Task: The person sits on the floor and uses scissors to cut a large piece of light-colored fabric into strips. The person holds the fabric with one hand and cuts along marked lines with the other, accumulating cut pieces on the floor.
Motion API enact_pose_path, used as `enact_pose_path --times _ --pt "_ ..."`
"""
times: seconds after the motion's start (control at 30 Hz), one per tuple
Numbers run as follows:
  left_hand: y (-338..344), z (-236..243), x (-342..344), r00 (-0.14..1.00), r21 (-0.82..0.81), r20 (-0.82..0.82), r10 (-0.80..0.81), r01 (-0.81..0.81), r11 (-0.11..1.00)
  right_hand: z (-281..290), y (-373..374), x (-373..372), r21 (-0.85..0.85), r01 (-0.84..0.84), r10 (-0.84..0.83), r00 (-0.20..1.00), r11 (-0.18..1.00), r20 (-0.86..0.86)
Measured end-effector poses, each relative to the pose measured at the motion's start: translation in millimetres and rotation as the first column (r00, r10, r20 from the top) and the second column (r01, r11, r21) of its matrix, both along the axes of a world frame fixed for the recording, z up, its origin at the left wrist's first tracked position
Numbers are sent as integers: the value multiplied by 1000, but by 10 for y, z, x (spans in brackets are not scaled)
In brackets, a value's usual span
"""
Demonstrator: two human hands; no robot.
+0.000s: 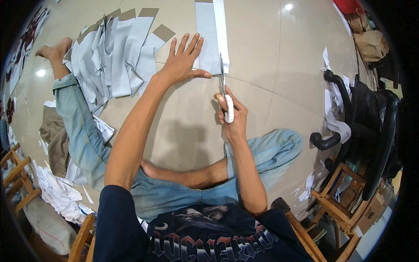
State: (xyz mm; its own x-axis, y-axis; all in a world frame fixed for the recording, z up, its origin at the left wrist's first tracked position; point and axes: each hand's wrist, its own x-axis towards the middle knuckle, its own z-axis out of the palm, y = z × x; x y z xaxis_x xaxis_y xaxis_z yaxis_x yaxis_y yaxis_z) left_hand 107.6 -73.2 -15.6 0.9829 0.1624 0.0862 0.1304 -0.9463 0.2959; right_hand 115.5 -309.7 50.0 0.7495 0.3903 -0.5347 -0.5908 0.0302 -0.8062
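On the tiled floor in front of me lies a long light-grey fabric strip [207, 30] with a white strip [221, 30] along its right side. My right hand [233, 111] is closed round the white-wrapped handle of a pair of scissors [224, 78]. Their blades point away from me and lie at the near end of the strip, along the line between grey and white. My left hand [183, 63] rests with fingers spread beside the strip's left edge, its thumb reaching to the near end. Left of it lies a pile of grey fabric strips [115, 56] with brown ends.
My legs in jeans [262, 161] are folded on the floor around the work. A black office chair [371, 118] stands at the right with white scraps. Wooden frames [336, 196] stand low right, and white cloth scraps [56, 187] lie low left near brown cloth [56, 135].
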Motion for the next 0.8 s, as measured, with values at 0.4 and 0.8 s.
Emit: enact_pose_path --times 0.4,0.8 --pt "9 -36 -12 1000 14 7 4 -4 1000 7 61 57 -51 -37 37 999 998 8" --pt "-8 -13 1 1000 -10 -4 9 -9 1000 6 243 245 -16 -24 24 1000 1000 17"
